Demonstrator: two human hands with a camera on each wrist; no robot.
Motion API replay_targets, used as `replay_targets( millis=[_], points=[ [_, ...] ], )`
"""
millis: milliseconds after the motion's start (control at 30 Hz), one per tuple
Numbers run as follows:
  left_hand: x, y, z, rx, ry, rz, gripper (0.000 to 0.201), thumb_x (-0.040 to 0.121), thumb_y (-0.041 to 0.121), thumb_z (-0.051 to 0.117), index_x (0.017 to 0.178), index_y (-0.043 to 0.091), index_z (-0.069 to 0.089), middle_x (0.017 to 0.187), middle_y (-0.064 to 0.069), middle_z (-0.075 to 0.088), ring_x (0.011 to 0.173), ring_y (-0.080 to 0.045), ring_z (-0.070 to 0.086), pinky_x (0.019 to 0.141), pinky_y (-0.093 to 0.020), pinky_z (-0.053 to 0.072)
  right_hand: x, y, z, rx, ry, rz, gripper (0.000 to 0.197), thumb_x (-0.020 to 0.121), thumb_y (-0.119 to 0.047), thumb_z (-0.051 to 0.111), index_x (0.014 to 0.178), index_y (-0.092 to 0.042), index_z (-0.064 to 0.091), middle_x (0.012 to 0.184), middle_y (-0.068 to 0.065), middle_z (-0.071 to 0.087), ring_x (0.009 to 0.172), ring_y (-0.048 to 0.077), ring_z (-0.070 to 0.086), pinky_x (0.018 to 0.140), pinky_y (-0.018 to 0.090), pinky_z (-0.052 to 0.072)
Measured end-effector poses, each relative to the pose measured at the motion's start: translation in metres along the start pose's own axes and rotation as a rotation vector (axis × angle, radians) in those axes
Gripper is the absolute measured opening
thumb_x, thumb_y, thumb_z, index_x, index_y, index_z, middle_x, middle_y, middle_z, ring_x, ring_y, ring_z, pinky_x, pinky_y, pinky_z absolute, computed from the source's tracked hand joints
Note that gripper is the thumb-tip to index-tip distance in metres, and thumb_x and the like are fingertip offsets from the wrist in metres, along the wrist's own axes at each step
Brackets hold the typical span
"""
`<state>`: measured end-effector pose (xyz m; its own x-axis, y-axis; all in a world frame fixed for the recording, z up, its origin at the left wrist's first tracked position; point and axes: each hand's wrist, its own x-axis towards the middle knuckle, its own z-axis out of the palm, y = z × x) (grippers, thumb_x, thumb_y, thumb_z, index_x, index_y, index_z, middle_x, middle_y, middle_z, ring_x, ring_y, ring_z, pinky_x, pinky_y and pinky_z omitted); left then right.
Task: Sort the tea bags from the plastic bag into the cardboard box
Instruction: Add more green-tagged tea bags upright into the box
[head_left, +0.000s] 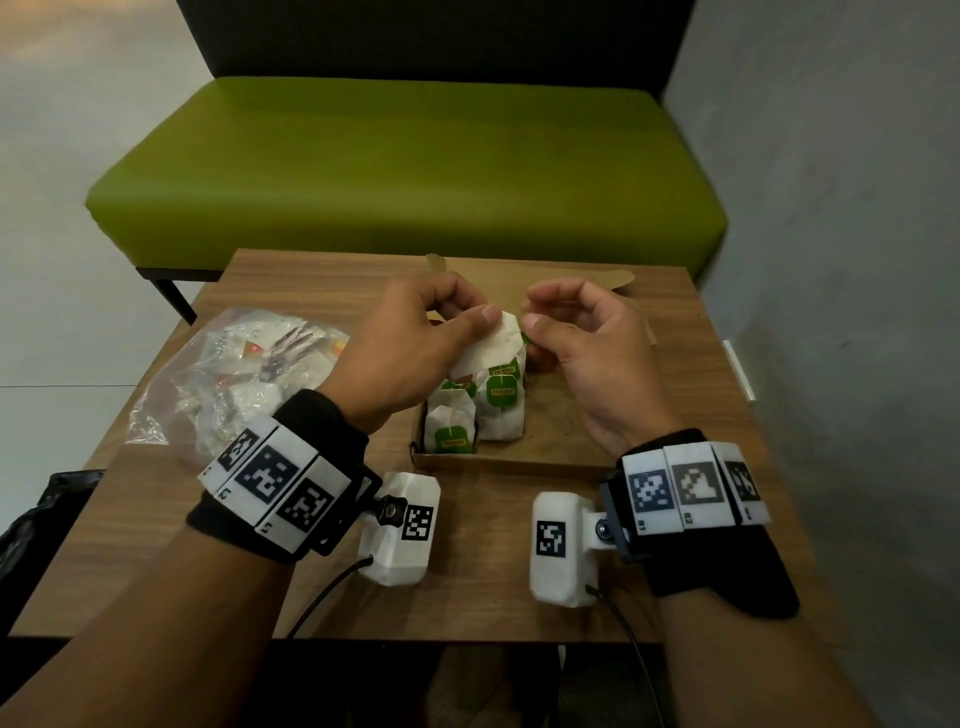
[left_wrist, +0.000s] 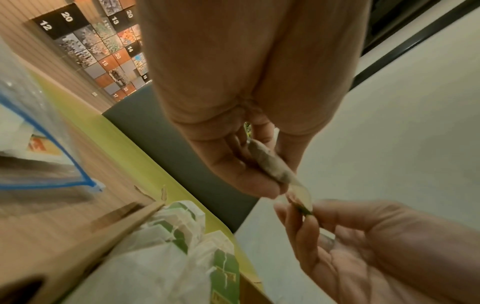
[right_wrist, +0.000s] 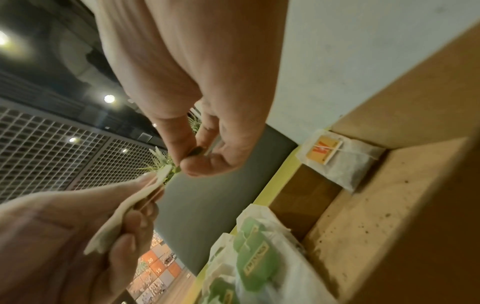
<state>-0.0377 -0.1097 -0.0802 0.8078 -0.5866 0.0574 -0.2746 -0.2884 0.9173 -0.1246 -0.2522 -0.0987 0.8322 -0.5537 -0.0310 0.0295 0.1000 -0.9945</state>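
Holding one white tea bag (head_left: 491, 347) above the cardboard box (head_left: 566, 441), left hand (head_left: 410, 353) with thumb on top and curled fingers beneath, bag pinched flat between them. Right hand (head_left: 582, 353) just beside the bag's upper corner, thumb and forefinger closed on its small green tag (head_left: 525, 338); remaining fingers loosely curled, palm toward the left hand. Both hands raised over the box's far half, wrists above its near edge, each wearing a black band with white marker blocks. Inside the box, at its left side: a cluster of white tea bags with green tags (head_left: 475, 410), standing roughly upright and leaning on each other; exact count not readable. At the box's far right corner, seen from the right wrist: one more tea bag with an orange tag (right_wrist: 335, 158), lying against the wall. Rest of the box floor bare, speckled with dark crumbs. Left of the box, well apart: clear plastic bag (head_left: 228, 379) lying flat on the wooden table (head_left: 467, 545), holding a loose heap of further tea bags, some with orange-red tags.
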Motion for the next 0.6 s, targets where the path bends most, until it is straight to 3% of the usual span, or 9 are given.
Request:
replay_targets(
  millis=[100,167,267,433,600],
  points=[
    [0.001,-0.001,0.001,0.075,0.052,0.039,0.012,0.092,0.029,0.068,0.084,0.021,0.069,0.079,0.002,0.063,0.07,-0.014,0.06,0.064,-0.034,0.049,0.0,-0.001,0.001,-0.051,0.087,-0.065,0.024,0.083,-0.004,0.079,0.096,-0.02,0.067,0.099,0.003,0.069,0.097,0.021,0.07,0.076,0.035,0.061],
    [0.002,-0.001,0.002,0.144,0.094,0.071,0.012,0.092,0.029,0.068,0.083,0.021,0.069,0.079,0.004,0.064,0.072,-0.014,0.06,0.065,-0.031,0.048,-0.001,-0.001,0.002,-0.113,0.112,-0.115,0.025,0.08,-0.009,0.082,0.094,-0.023,0.067,0.092,0.0,0.069,0.089,0.017,0.069,0.074,0.036,0.061],
    [0.002,-0.001,0.003,0.235,0.139,0.096,0.01,0.092,0.029,0.067,0.086,0.021,0.07,0.08,0.005,0.068,0.074,-0.009,0.062,0.065,-0.027,0.049,-0.001,-0.001,0.002,-0.197,0.123,-0.184,0.023,0.079,-0.013,0.084,0.09,-0.025,0.067,0.078,-0.004,0.065,0.074,0.008,0.064,0.071,0.028,0.056],
    [0.002,-0.002,0.007,0.264,0.164,0.093,0.009,0.092,0.028,0.067,0.088,0.021,0.071,0.075,0.006,0.07,0.067,-0.006,0.065,0.054,-0.017,0.048,-0.005,-0.003,0.008,-0.31,0.087,-0.276,0.02,0.081,-0.012,0.083,0.087,-0.021,0.066,0.072,-0.007,0.061,0.063,-0.003,0.055,0.061,0.014,0.048],
    [0.002,0.0,0.007,0.095,0.136,0.039,0.008,0.092,0.024,0.068,0.088,0.019,0.071,0.069,0.001,0.072,0.059,-0.007,0.065,0.054,-0.026,0.049,-0.008,-0.002,0.012,-0.405,0.052,-0.307,0.013,0.084,-0.022,0.081,0.089,-0.021,0.069,0.076,-0.005,0.067,0.072,0.008,0.064,0.063,0.025,0.056]
  ],
)
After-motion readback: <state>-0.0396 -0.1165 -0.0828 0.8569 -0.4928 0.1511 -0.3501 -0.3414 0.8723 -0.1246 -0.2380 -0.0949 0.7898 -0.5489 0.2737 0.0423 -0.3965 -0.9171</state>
